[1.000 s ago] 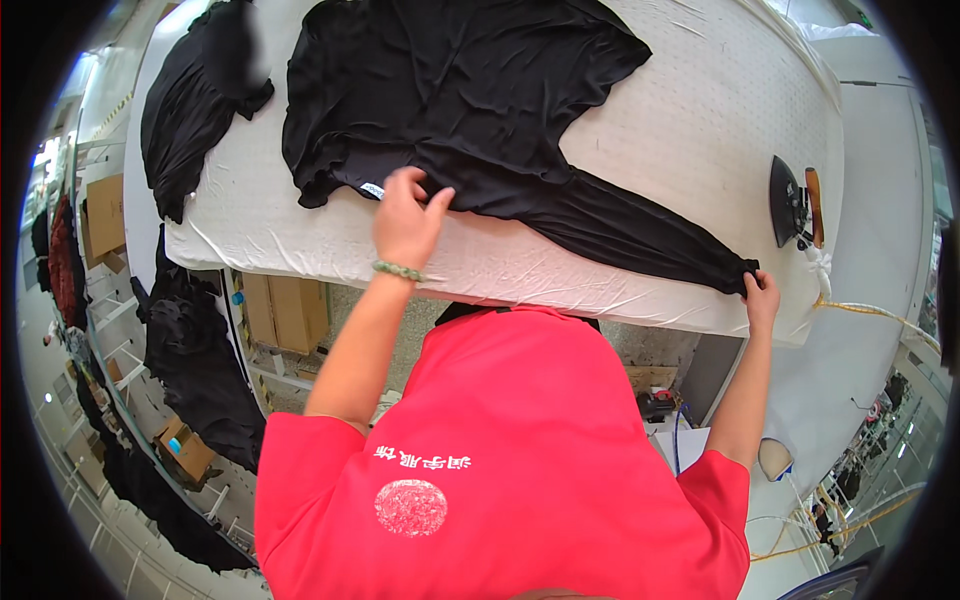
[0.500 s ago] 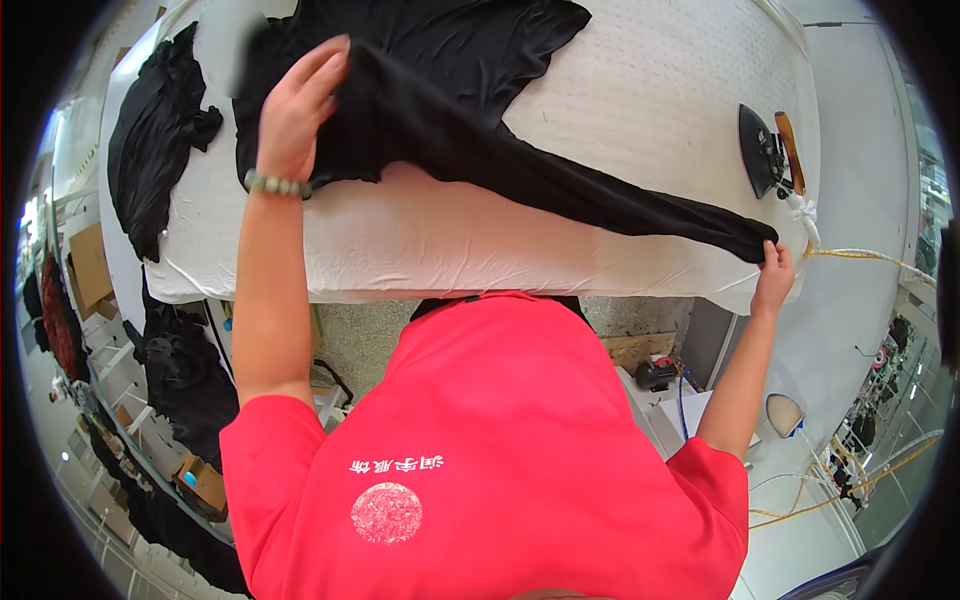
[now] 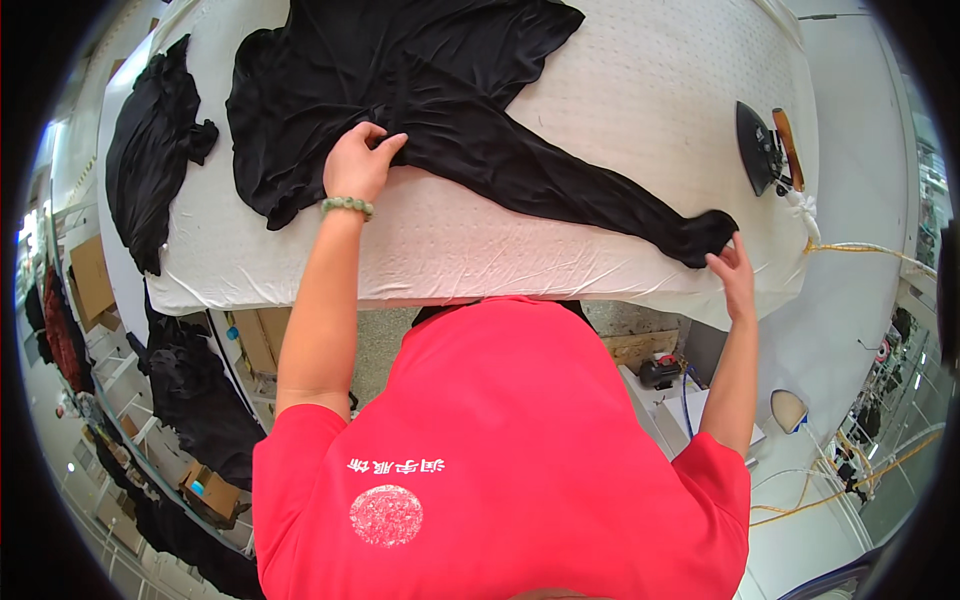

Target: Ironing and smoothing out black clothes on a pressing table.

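The black garment is lying across the counter in front of me, its far end running out of view. Half a second ago I was lifting its near side with my left hand; now that side is resting down, leaving the sleeve spread though still creased. My left grip is standing loosely parted, fingertips touching the cloth. My right hand is touching the bunched cuff; I cannot tell whether that grip is pinching it. A bare strip is separating the sleeve from the near edge. Wider room is opening beyond it, the iron bounding the right, another dark cloth the left.
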A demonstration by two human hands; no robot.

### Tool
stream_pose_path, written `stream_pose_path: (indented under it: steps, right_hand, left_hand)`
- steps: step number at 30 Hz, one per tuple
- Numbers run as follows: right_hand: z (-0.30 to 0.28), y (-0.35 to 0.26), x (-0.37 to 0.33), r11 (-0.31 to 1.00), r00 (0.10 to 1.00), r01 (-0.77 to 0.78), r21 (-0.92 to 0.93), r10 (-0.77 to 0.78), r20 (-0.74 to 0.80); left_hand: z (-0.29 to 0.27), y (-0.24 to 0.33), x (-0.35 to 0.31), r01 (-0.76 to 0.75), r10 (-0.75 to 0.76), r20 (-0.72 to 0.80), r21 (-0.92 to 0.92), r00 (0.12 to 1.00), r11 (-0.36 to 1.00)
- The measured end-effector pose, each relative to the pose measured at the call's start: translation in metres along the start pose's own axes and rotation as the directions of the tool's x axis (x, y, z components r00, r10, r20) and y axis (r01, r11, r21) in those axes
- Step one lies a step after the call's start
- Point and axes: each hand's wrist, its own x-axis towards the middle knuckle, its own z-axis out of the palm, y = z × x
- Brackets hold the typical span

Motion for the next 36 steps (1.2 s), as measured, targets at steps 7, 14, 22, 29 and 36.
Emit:
stream_pose_path:
  steps: [7, 14, 22, 29, 36]
  right_hand:
    - [-0.042, -0.005, 0.02, 0.885, 0.974, 0.153, -0.44, -0.061, 0.217]
    - [-0.079, -0.109, -0.003, 0.909, 0.995, -0.094, 0.407, 0.098, 0.012]
    - [0.007, -0.263, 0.104, 0.98, 0.943, 0.199, -0.026, -0.184, 0.276]
    - [-0.015, -0.302, 0.161, 0.94, 0.889, 0.341, 0.008, -0.325, 0.322]
    - [-0.033, -0.148, 0.113, 0.903, 0.876, 0.156, -0.401, 0.061, 0.478]
  left_hand:
    - [-0.081, 0.007, -0.062, 0.292, -0.081, 0.33, -0.664, 0.94, 0.688]
    - [-0.131, -0.011, -0.11, 0.167, 0.146, 0.229, -0.923, 0.962, 0.346]
    - [-0.191, 0.031, 0.114, 0.029, -0.166, -0.026, -0.947, 0.986, 0.319]
    - [-0.234, -0.057, 0.1, -0.213, -0.065, -0.307, -0.783, 0.95, 0.584]
    - [-0.034, -0.103, -0.102, 0.32, -0.293, 0.133, -0.499, 0.947, 0.805]
